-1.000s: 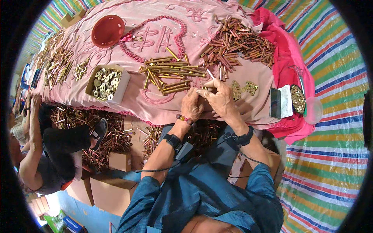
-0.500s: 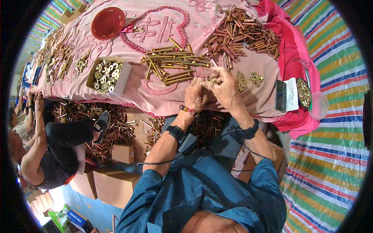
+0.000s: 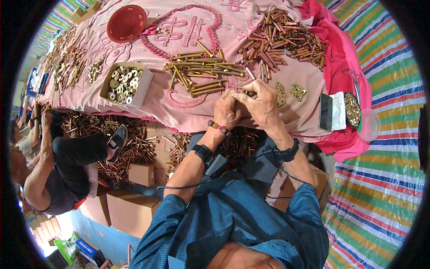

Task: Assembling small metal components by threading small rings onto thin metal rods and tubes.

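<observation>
My left hand (image 3: 227, 109) and my right hand (image 3: 263, 105) meet at the near side of the pink cloth, fingertips pressed together. Both are closed. Small brass-coloured bits (image 3: 250, 93) show among the right fingers; what the left fingers grip is hidden. A thin pale rod (image 3: 250, 73) shows just above my right hand, and I cannot tell whether it is held. Long brass-coloured bolts (image 3: 208, 69) lie in a heap beyond my left hand. To the right of my right hand are washers (image 3: 281, 93) and a small cluster of nuts (image 3: 297, 92).
A white box of washers (image 3: 142, 85) stands left, a red bowl (image 3: 126, 23) behind it. More bolts (image 3: 280, 38) are heaped at the far right. A phone (image 3: 325, 112) and a bag of small nuts (image 3: 352, 109) lie right. Another person (image 3: 53, 179) sits at left; cartons (image 3: 130, 210) stand below.
The right fingers have curled lower, nearer the left fingertips, and brass-coloured bits now show between them. Both hands stay together in nearly the same place. The whole view has shifted slightly.
</observation>
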Demonstrator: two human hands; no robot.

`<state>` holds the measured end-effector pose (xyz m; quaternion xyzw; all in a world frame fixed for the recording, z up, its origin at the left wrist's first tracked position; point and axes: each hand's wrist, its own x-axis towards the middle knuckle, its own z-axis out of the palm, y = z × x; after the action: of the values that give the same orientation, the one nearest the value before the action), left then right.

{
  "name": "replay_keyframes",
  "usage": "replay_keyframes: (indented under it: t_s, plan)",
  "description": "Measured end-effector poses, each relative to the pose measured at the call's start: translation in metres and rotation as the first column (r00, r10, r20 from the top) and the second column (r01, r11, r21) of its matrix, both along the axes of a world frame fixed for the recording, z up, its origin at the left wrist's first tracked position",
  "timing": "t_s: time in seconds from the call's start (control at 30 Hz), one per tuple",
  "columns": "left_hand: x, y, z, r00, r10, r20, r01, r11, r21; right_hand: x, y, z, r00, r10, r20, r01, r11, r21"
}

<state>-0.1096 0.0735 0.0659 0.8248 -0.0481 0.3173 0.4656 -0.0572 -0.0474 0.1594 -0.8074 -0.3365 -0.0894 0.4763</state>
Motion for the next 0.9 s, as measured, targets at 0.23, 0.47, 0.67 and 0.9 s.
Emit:
replay_keyframes:
  t_s: [0.23, 0.47, 0.67, 0.9]
  plan:
    - [-0.006, -0.001, 0.003, 0.998, -0.018, -0.067, 0.016, 1.0, -0.026, -0.009, -0.006, 0.012, 0.998, 0.044, -0.049, -0.045, 0.999, -0.011]
    - [-0.015, 0.013, 0.022, 0.949, -0.307, -0.072, 0.302, 0.951, -0.071, 0.025, -0.021, 0.009, 0.878, -0.1, -0.469, 0.042, 0.99, -0.133]
    - [-0.026, 0.017, 0.029, 0.823, -0.418, -0.386, 0.344, 0.906, -0.249, 0.042, 0.013, -0.023, 0.987, 0.052, -0.155, -0.085, 0.972, -0.218]
    - [-0.021, 0.009, 0.016, 0.884, -0.316, -0.345, 0.233, 0.937, -0.26, 0.061, 0.045, -0.049, 0.963, 0.253, 0.093, -0.2, 0.902, -0.383]
